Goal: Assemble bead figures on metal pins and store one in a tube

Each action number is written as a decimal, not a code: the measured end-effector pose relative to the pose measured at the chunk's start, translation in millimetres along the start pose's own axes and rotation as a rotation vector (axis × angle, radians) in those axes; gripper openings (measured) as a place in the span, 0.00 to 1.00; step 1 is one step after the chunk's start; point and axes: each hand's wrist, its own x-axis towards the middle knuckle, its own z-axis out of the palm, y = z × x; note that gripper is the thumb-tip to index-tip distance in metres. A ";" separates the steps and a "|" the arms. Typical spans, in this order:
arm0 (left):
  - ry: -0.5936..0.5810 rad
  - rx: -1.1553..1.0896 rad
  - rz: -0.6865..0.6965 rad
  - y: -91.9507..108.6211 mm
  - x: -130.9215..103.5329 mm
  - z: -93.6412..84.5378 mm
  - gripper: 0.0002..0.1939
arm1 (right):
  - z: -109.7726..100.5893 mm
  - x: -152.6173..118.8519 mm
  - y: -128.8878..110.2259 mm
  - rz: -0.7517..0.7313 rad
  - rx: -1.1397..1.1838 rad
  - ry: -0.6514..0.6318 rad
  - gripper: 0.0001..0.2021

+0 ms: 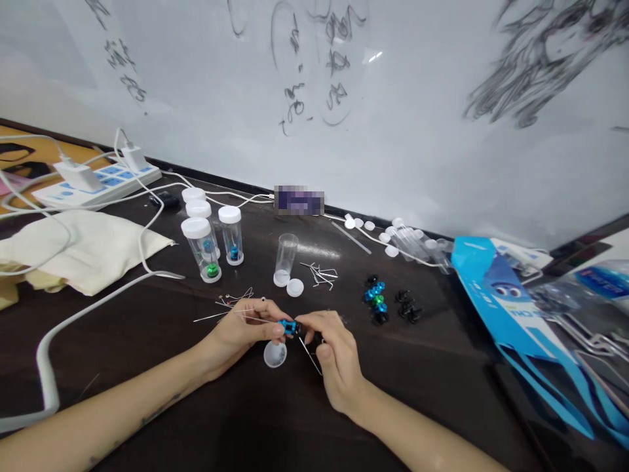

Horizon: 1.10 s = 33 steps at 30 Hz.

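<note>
My left hand (246, 326) is closed, thumb and fingertips pinching a small blue-and-black metal part (289, 327). A thin wire runs back from it across the fingers. My right hand (337, 354) is closed at the part's black end, its fingertips meeting it there. Slanting down from that end is a thin metal rod (310, 357); my fingers hide how it is held. Just under the hands lies a small round white cup or cap (275, 354) with tiny dark pieces inside. Thin wires (236, 298) with small beads lie beyond my left hand.
Several white-capped clear tubes (200, 249) stand back left. Centrally are a clear tube (286, 262), a white cap (295, 288) and bent hex keys (322, 274). Blue, green and black parts (377, 298) lie right, near a blue bag (501, 295). A power strip (103, 183) trails cables.
</note>
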 end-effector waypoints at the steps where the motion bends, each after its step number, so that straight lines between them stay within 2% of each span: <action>1: -0.003 0.001 0.001 -0.3 0.1 -0.3 0.11 | 0.2 0.2 0.2 -0.005 0.000 -0.007 0.26; 6: -0.001 0.004 0.008 -1.3 0.9 -1.3 0.10 | 0.4 0.2 0.3 0.045 -0.029 0.009 0.27; 11: -0.001 -0.001 0.003 -1.2 0.4 -1.4 0.10 | 0.2 -0.5 1.1 -0.006 0.013 0.001 0.26; 16: -0.004 0.008 0.005 -1.4 -0.3 -1.4 0.10 | 0.0 1.2 0.0 0.049 -0.021 0.003 0.29; 18: -0.001 0.006 0.005 -1.6 0.0 -1.5 0.10 | -0.3 1.6 -0.3 0.025 -0.004 0.013 0.27; 22: -0.012 -0.004 0.001 -1.2 0.1 -1.0 0.11 | 0.1 1.6 1.5 0.001 0.021 -0.046 0.28; 25: -0.007 -0.012 -0.004 0.0 -0.5 -0.1 0.11 | 0.1 1.8 1.9 0.020 0.003 -0.043 0.29; 29: -0.015 0.001 0.006 0.5 -0.9 0.5 0.11 | -1.3 3.2 -1.8 -0.002 -0.020 -0.023 0.26; 33: -0.041 0.065 0.024 -1.0 -1.0 -0.2 0.10 | -0.7 4.1 -3.9 -0.015 -0.099 -0.043 0.10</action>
